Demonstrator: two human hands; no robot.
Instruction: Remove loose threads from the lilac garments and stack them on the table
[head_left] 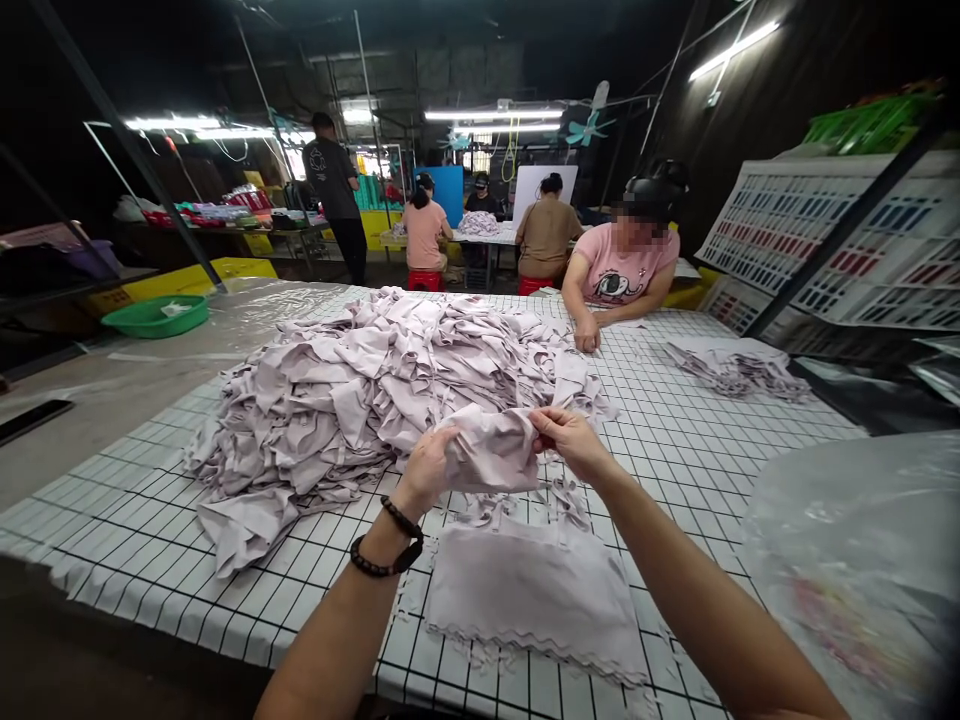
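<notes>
Between my two hands a pale lilac garment (495, 452) is held up above the table. My left hand (429, 465) grips its left end, with dark beaded bracelets round the wrist. At the other end, my right hand (571, 438) pinches the cloth between thumb and fingers. Just below lies a flat stack of similar strapped garments (529, 590), with a scalloped lower edge towards me. A large loose heap of the same lilac garments (360, 385) rises behind and to the left of my hands.
The table wears a white checked cloth (697, 450). Across it a co-worker in pink (619, 260) leans on the edge, near another garment pile (739, 365). A clear plastic bag (847, 560) is at right; a green basin (157, 316) and a phone (34, 420) are at left.
</notes>
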